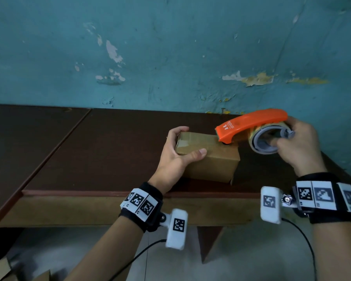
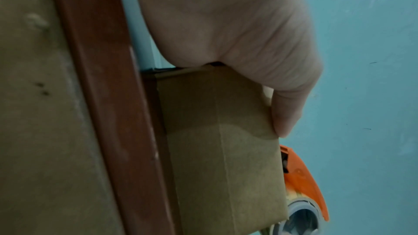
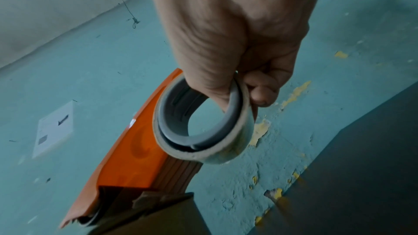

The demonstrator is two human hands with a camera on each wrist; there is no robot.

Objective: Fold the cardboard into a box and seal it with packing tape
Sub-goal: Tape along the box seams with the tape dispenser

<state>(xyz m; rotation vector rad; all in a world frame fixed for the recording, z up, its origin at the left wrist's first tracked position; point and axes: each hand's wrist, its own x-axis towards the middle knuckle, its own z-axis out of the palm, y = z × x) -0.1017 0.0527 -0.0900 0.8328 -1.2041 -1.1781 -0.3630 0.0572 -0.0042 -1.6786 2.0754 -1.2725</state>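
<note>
Presently, a dark brown table (image 1: pixel 109 151) stands against a peeling teal wall (image 1: pixel 170 47). On the table, at about 3 o'clock from its centre, sits the folded cardboard box (image 1: pixel 211 161). The left hand (image 1: pixel 174 157) grips the box's 9 o'clock end, thumb on the top. The right hand (image 1: pixel 300 147) holds an orange tape dispenser (image 1: pixel 251 123), fingers hooked through the tape roll (image 1: pixel 261 142); the dispenser's nose touches the box top at the 3 o'clock end.

Matt cardboard box (image 1: pixel 209 159); glossy orange plastic dispenser (image 1: pixel 251 123); peeling painted wall (image 1: pixel 170 47).
</note>
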